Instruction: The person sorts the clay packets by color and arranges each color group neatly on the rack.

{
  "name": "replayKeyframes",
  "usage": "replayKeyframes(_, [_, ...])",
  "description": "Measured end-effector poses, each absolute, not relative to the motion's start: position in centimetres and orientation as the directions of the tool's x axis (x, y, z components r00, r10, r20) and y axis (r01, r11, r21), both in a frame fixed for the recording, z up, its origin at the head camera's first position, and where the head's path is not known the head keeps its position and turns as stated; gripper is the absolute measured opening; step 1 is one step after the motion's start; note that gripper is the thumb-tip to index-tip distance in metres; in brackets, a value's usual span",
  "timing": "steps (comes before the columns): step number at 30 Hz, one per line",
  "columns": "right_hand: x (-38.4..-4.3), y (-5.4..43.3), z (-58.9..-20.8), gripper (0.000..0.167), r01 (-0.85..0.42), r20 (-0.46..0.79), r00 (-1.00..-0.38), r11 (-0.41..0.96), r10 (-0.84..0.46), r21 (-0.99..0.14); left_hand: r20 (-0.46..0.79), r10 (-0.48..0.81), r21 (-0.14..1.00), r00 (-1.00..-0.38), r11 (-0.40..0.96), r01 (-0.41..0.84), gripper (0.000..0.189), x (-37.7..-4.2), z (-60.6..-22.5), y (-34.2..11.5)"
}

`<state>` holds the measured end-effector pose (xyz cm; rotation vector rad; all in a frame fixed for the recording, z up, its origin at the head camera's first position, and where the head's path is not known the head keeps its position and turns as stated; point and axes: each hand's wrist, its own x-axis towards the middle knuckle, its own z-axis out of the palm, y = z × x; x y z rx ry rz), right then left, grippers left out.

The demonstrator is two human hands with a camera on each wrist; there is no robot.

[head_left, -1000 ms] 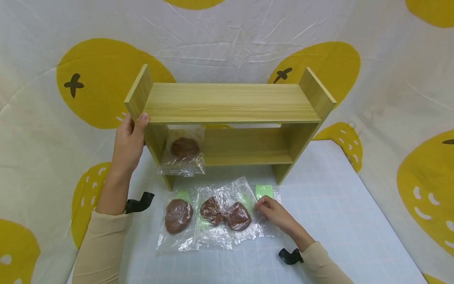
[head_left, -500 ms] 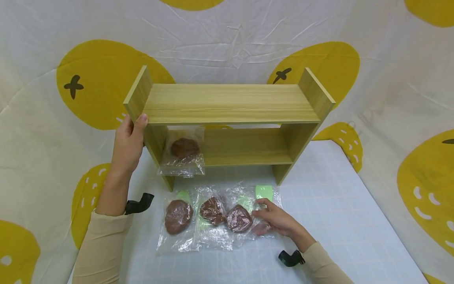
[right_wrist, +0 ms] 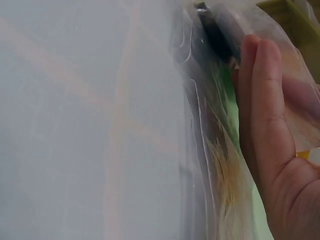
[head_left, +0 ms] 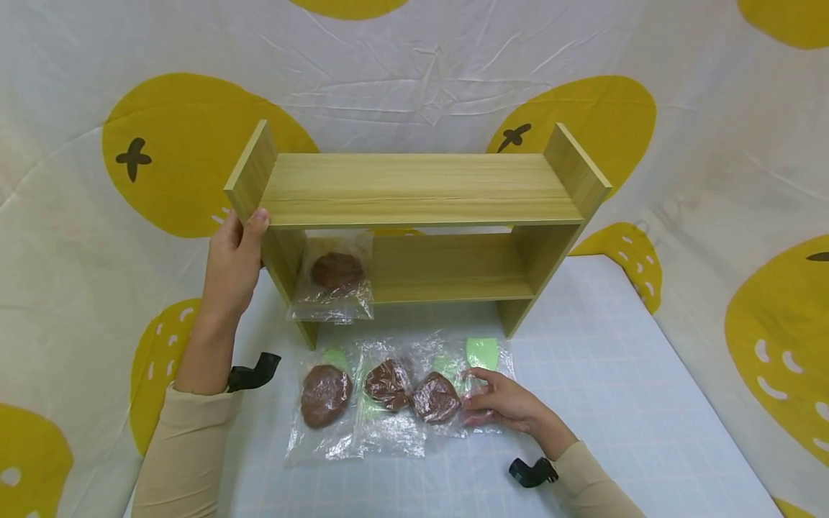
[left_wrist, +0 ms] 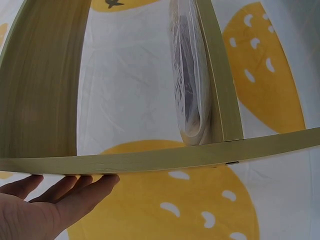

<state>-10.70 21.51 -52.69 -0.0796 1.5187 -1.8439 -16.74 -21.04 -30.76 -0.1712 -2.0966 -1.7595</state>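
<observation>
In the head view my left hand (head_left: pixel 233 266) holds the left side panel of a two-tier wooden shelf (head_left: pixel 424 194), thumb at its front edge. The left wrist view shows those fingers (left_wrist: pixel 97 191) against the panel's outer face. My right hand (head_left: pixel 508 406) is at the clear bags on the table, fingers spread apart beside a bagged brown disc (head_left: pixel 436 398). Clear plastic covers part of the right hand's fingers. In the right wrist view two fingers (right_wrist: pixel 270 85) lie straight along the plastic bag (right_wrist: pixel 220 170).
A bagged brown piece (head_left: pixel 337 270) leans at the left of the middle shelf. Two more bagged brown pieces, one oval (head_left: pixel 326 396) and one angular (head_left: pixel 388 385), lie left on the table (head_left: pixel 615 403). Green pieces (head_left: pixel 482 354) show in the bags. A patterned cloth (head_left: pixel 414 86) hangs behind.
My right hand has let the lifted bag edge drop and its fingers have spread, shifting slightly down toward me. The left hand stays on the shelf's side panel.
</observation>
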Motion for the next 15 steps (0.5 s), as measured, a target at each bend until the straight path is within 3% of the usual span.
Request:
replayKeyframes(7, [-10.5,21.6,-52.5,0.09,0.529,-0.377,-0.702,-0.088,-0.604,-0.844,0.374,-0.154,0.918,-0.915,0.201,0.342,0.043,-16.8,-30.8,-21.0])
replayKeyframes(15, [-10.3,21.5,-51.6,0.092,0.526,-0.343,-0.704,-0.131,-0.622,-0.84,0.381,-0.151,0.92,-0.912,0.159,0.358,0.04,-16.8,-30.8,-21.1])
